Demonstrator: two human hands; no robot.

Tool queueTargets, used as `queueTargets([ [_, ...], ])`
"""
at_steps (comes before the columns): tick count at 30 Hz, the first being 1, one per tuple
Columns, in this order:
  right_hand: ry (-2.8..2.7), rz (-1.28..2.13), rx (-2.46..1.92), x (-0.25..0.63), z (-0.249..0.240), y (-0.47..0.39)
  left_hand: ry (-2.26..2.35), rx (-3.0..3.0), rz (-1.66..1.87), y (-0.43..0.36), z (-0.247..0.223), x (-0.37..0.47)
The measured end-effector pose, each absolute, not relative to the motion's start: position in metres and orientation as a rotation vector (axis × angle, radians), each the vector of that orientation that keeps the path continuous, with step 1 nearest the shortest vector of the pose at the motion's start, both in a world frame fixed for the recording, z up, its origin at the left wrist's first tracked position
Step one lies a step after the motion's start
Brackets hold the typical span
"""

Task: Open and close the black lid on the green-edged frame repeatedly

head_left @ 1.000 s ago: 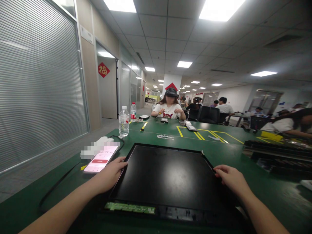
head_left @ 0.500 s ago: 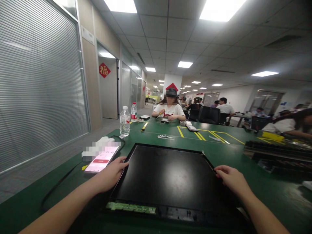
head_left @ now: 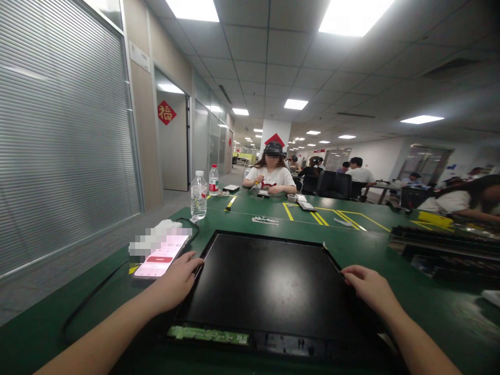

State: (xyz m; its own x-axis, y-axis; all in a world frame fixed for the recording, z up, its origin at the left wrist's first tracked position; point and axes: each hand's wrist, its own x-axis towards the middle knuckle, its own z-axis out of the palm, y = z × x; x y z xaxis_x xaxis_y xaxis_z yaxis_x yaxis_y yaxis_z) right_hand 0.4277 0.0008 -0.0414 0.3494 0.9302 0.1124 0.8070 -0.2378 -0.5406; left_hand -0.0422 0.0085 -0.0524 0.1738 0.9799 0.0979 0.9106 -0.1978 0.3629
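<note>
A black display panel (head_left: 269,286) lies in front of me on the green table, its glossy face up. Along its near edge runs a narrow green circuit board (head_left: 209,335). My left hand (head_left: 180,278) grips the panel's left edge, fingertips over the frame. At the opposite edge, my right hand (head_left: 365,284) pinches the frame between thumb and fingers; its thumb is partly hidden. A lit phone (head_left: 162,258) rests just left of my left hand.
Two water bottles (head_left: 199,197) stand beyond the phone, and a black cable (head_left: 88,299) trails along the left. Small metal parts (head_left: 265,221) lie past the panel. Dark stacked parts (head_left: 429,250) occupy the right side. A co-worker (head_left: 269,174) sits across the table.
Both hands keep their places on the panel's edges. The view has shifted very slightly, and the phone's timer has advanced.
</note>
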Motion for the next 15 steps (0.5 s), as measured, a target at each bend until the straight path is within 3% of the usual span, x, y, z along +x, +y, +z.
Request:
queueTargets([
  [15,-1.467,0.301,-2.239,0.452,-0.048,0.005,1.672,2.055,0.615,0.002,-0.042,-0.038],
])
